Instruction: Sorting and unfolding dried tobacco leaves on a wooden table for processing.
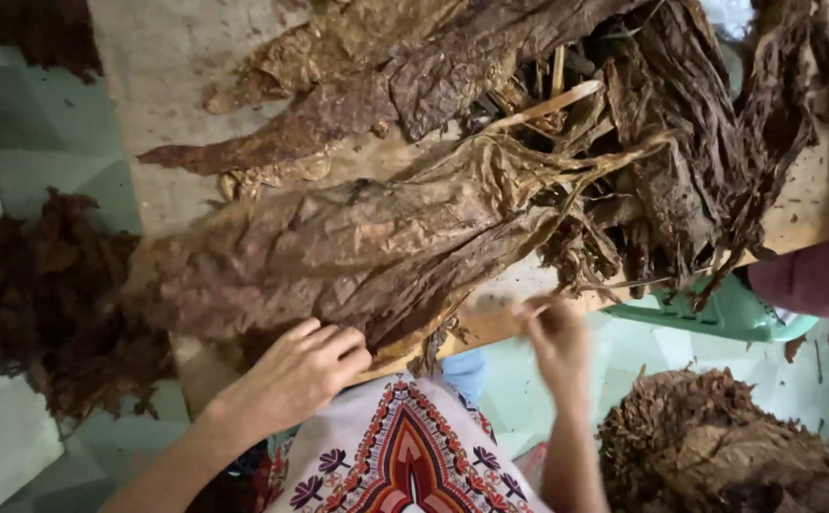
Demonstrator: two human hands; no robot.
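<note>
Now the left hand (305,370) presses flat, fingers spread, on the large brown dried leaf (338,252), whose long axis runs leftward from its stem near the blurred right hand (552,337), fingers pinched; contents unclear.

1. The left hand (305,372) lies palm down at about 7 o'clock in the view, its fingers close together and pointing toward 2 o'clock.
2. The left forearm runs from the hand down toward 8 o'clock, bare and straight, and leaves the view at the lower edge.
3. The right hand (552,332) is raised at about 5 o'clock, blurred, its fingertips pinched together and pointing toward 11 o'clock.
4. The right forearm drops almost straight toward 6 o'clock.
</note>
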